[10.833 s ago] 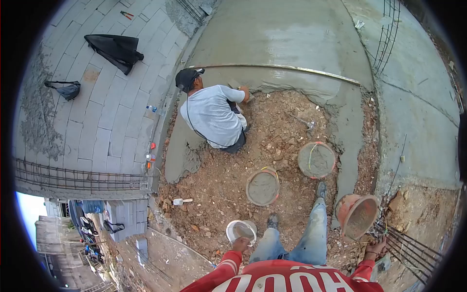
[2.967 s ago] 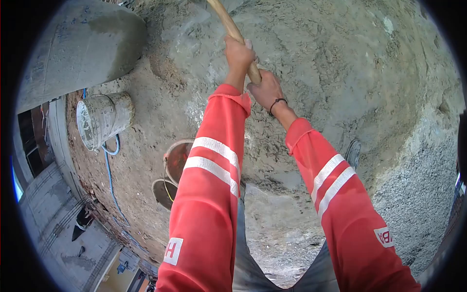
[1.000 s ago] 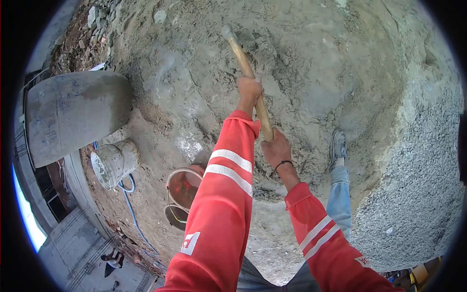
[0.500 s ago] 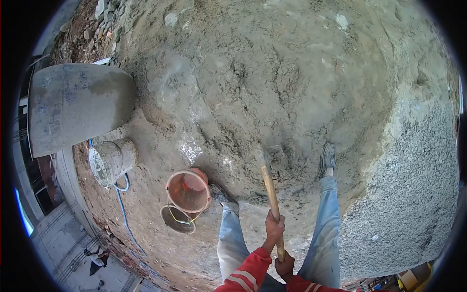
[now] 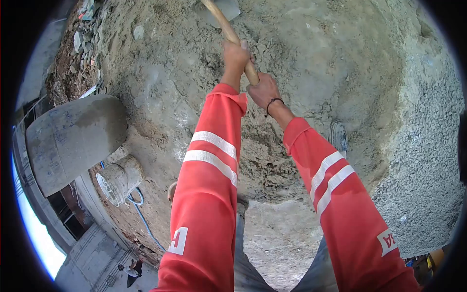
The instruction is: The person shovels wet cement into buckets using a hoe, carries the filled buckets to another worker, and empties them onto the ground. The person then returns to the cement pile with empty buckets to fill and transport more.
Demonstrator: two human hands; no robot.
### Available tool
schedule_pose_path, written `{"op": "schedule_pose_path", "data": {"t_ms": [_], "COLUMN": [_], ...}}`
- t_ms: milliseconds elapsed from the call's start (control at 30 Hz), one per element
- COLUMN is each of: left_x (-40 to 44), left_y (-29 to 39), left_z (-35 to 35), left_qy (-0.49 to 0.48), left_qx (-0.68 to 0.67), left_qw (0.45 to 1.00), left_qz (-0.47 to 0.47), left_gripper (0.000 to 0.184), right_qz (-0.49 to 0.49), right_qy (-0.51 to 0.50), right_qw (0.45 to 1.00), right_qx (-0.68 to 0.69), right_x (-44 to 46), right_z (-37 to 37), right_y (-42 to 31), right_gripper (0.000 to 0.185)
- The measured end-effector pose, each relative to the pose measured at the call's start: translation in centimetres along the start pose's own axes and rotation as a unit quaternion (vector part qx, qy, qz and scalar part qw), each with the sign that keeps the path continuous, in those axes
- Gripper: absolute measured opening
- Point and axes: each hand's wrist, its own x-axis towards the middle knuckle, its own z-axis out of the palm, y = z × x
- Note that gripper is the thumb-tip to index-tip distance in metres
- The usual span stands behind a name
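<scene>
Both my arms, in red sleeves with pale stripes, stretch forward over the ground. My left hand (image 5: 236, 56) is wrapped round the wooden handle of a hoe (image 5: 222, 23). Closer to me, my right hand (image 5: 265, 91), with a dark band at the wrist, grips the same handle near its end. The hoe's flat grey blade is at the top edge of the view, partly cut off, over the wet grey mix (image 5: 311, 53). I cannot tell whether the blade touches the mix. Below my arms lies a rough, dug-up patch of it.
Grey gravel (image 5: 423, 180) is heaped on the right. On the left are a large grey cylinder (image 5: 73, 136), a mortar-stained white bucket (image 5: 121, 177) and a blue hose (image 5: 146, 225). My right shoe (image 5: 338, 136) stands in the mix. Far off at lower left is another person (image 5: 131, 270).
My hands and the hoe have moved from near my legs to far forward, the blade now at the top of the view. My left sleeve now covers most of the orange bucket.
</scene>
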Motion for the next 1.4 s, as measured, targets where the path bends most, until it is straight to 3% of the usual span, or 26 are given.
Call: {"op": "schedule_pose_path", "data": {"t_ms": [33, 100, 133, 200, 233, 300, 367, 433, 567, 700, 733, 767, 800, 833, 900, 1000, 1100, 1200, 1300, 1400], "left_x": [3.5, 8.5, 7.9, 7.3, 6.5, 1.6, -4.3, -7.9, -17.4, -25.9, -27.5, -30.0, -33.3, -37.4, -46.6, -49.4, -43.4, -32.0, -24.4, -24.1], "left_y": [-1.6, -7.0, -8.2, -8.4, -8.7, -6.8, -3.6, -5.9, -9.5, -11.1, -9.4, -8.0, -10.6, -9.1, -13.5, -9.3, -1.8, 3.0, 7.0, 4.1], "left_z": [0.8, 1.7, 1.8, 1.5, 1.6, 0.9, -0.2, -0.5, -1.1, -0.6, -1.1, -1.8, -1.5, -1.7, -0.3, -1.6, -3.8, -4.4, -4.6, -3.5], "left_qy": [-0.003, -0.035, -0.037, -0.078, -0.046, -0.046, -0.068, -0.055, -0.033, 0.038, 0.004, -0.033, -0.047, -0.045, -0.002, -0.027, -0.028, -0.054, 0.016, 0.055], "left_qx": [0.011, 0.199, 0.2, 0.324, 0.231, 0.291, 0.206, 0.235, 0.148, 0.198, 0.046, -0.108, -0.127, -0.081, 0.03, 0.047, -0.147, -0.239, -0.197, -0.176], "left_qw": [1.0, 0.979, 0.979, 0.941, 0.972, 0.956, 0.972, 0.964, 0.986, 0.979, 0.986, 0.952, 0.946, 0.928, 0.954, 0.942, 0.909, 0.941, 0.975, 0.98], "left_qz": [0.002, 0.007, 0.004, 0.065, 0.007, -0.014, -0.09, -0.11, -0.076, -0.033, -0.16, -0.285, -0.295, -0.36, -0.297, -0.332, -0.389, -0.235, -0.098, -0.078], "left_gripper": [0.027, 0.033, 0.033, 0.041, 0.046, 0.05, 0.047, 0.044, 0.045, 0.04, 0.036, 0.031, 0.022, 0.02, 0.021, 0.02, 0.016, 0.021, 0.039, 0.048], "right_qz": [0.025, 0.056, 0.064, 0.081, 0.094, 0.082, 0.081, 0.099, 0.098, 0.206, 0.202, 0.239, 0.255, 0.255, 0.238, 0.243, 0.204, 0.136, 0.011, -0.083], "right_qy": [-0.021, -0.045, -0.053, -0.051, -0.045, -0.031, -0.041, -0.047, -0.029, -0.059, -0.033, -0.035, -0.042, -0.025, -0.036, -0.07, -0.063, -0.058, -0.041, -0.01], "right_qw": [0.999, 0.997, 0.996, 0.995, 0.994, 0.995, 0.996, 0.994, 0.992, 0.977, 0.979, 0.97, 0.966, 0.967, 0.97, 0.964, 0.974, 0.982, 0.977, 0.943], "right_qx": [0.012, 0.027, 0.026, 0.017, 0.009, -0.047, -0.01, -0.026, -0.079, -0.022, -0.018, 0.006, -0.006, 0.005, -0.023, -0.077, -0.077, -0.117, -0.21, -0.321], "right_x": [2.1, 2.3, 1.4, -0.6, -2.4, -5.4, -8.9, -12.8, -21.4, -31.4, -35.1, -39.3, -43.9, -48.4, -54.9, -58.8, -53.6, -39.3, -20.8, -3.5], "right_z": [0.1, 0.2, -0.2, -0.5, -0.3, 0.7, 1.4, 1.6, 1.4, -1.1, -1.6, -1.8, -1.7, -1.6, -2.2, -3.8, -4.4, -6.1, -8.7, -9.7], "right_y": [0.0, 0.1, 0.1, -0.7, -1.0, -0.4, 0.5, 1.1, 3.1, 2.0, 2.0, 2.5, 4.2, 5.7, 8.1, 8.2, 7.6, 4.6, 1.3, -3.1], "right_gripper": [0.023, 0.023, 0.025, 0.029, 0.03, 0.031, 0.028, 0.028, 0.029, 0.027, 0.024, 0.022, 0.022, 0.022, 0.024, 0.027, 0.024, 0.024, 0.032, 0.029]}}
